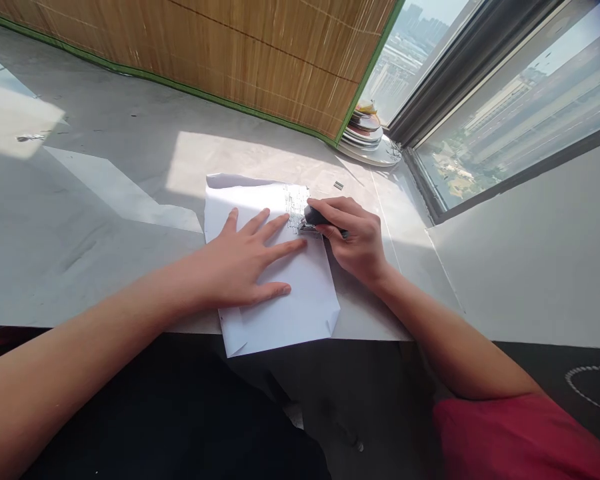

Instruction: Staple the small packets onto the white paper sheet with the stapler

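White paper (300, 313), with folded corners and a curled far edge, lies on the pale ledge and juts past its front edge. My left hand (250, 260) rests flat on it, fingers spread. In my right hand (357, 237) is a black stapler (314, 216), gripped at the paper's right edge with its metal jaw over the sheet. A dense patch of staples (295, 203) covers the paper's upper right part, just beyond my left fingertips. Whether the stapler's jaw is pressed closed I cannot tell.
A small strip of staples (339, 185) lies on the ledge (145, 167) beyond my right hand. A bamboo blind (230, 60) with green edging stands along the back. Stacked round discs (365, 137) sit in the corner by the window (520, 120). A wall (530, 260) bounds the right.
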A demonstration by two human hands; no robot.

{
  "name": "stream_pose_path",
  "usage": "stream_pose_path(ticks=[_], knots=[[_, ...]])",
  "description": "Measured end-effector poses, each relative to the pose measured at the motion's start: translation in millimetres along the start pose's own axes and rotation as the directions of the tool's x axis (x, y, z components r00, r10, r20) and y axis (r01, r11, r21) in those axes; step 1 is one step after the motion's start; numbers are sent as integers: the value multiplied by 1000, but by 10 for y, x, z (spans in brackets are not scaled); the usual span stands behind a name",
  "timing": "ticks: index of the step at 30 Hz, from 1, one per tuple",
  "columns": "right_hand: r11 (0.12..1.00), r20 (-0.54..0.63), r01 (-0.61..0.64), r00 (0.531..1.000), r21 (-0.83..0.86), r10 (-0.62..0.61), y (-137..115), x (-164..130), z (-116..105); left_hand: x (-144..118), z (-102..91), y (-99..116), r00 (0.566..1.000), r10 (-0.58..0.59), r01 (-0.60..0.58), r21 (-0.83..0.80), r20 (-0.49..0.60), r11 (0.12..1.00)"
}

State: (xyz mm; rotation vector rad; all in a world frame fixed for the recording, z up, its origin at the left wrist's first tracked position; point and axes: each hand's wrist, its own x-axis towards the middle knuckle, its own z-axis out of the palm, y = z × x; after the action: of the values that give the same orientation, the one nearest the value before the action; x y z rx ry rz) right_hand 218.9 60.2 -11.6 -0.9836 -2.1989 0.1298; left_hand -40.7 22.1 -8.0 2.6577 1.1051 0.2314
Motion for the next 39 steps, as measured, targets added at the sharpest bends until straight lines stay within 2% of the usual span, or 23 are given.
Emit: stream_pose_path(ticks=[5, 9, 11, 13, 15, 16, 18, 20, 22, 23, 24, 26, 27, 29, 32, 33, 35, 39], knots=[[997, -12, -78, 997, -23, 77, 89, 39, -63, -11, -9, 0, 998, -32, 30, 38, 50, 999], [982, -29, -161, 987, -99, 158, 241, 77, -204, -12, -23, -22, 997, -30, 27, 52, 65, 998], [976, 17, -188, 981, -113, 191, 326, 100, -299, -10, -29, -35, 997, -28, 24, 52, 65, 998], [975, 118, -195, 971, -103, 207, 401, 119, -380, -8, -30, -42, 997, -25, 21, 53, 73, 998], [976, 205, -200, 955, -85, 214, 455, 128, -417, -4, -27, -47, 997, -19, 15, 52, 80, 999], [975, 212, -208, 952, -77, 220, 470, 130, -413, -2, -27, -50, 997, -16, 12, 47, 77, 999], [968, 134, -241, 960, -63, 248, 468, 133, -371, 2, -37, -69, 999, -19, 19, 16, 30, 1000], [959, -15, -281, 960, -42, 280, 401, 145, -307, 2, -70, -117, 994, -53, 48, -48, -94, 998], [955, -145, -297, 945, -14, 292, 248, 169, -239, -10, -119, -204, 951, -141, 107, -133, -276, 985], [957, -177, -290, 942, 2, 286, 138, 182, -200, -22, -144, -261, 907, -209, 153, -176, -366, 972], [960, -182, -278, 944, 20, 276, 10, 194, -153, -38, -166, -325, 849, -289, 212, -215, -442, 953], [967, -119, -245, 960, 67, 251, -283, 212, -18, -82, -188, -461, 714, -454, 357, -281, -533, 891], [968, -65, -234, 969, 96, 240, -431, 219, 73, -108, -188, -526, 649, -528, 433, -305, -548, 848], [967, 38, -211, 977, 145, 208, -692, 232, 283, -159, -170, -635, 549, -648, 570, -331, -528, 752], [965, 69, -211, 977, 158, 202, -905, 252, 554, -218, -128, -713, 446, -761, 729, -302, -472, 614], [963, 65, -220, 975, 158, 212, -920, 251, 599, -233, -118, -717, 431, -775, 757, -283, -462, 589], [957, 61, -239, 971, 164, 232, -876, 220, 596, -268, -108, -707, 440, -777, 774, -249, -450, 582], [947, 21, -285, 958, 151, 285, -645, -25, 314, -419, -134, -712, 534, -737, 752, -167, -414, 638]])
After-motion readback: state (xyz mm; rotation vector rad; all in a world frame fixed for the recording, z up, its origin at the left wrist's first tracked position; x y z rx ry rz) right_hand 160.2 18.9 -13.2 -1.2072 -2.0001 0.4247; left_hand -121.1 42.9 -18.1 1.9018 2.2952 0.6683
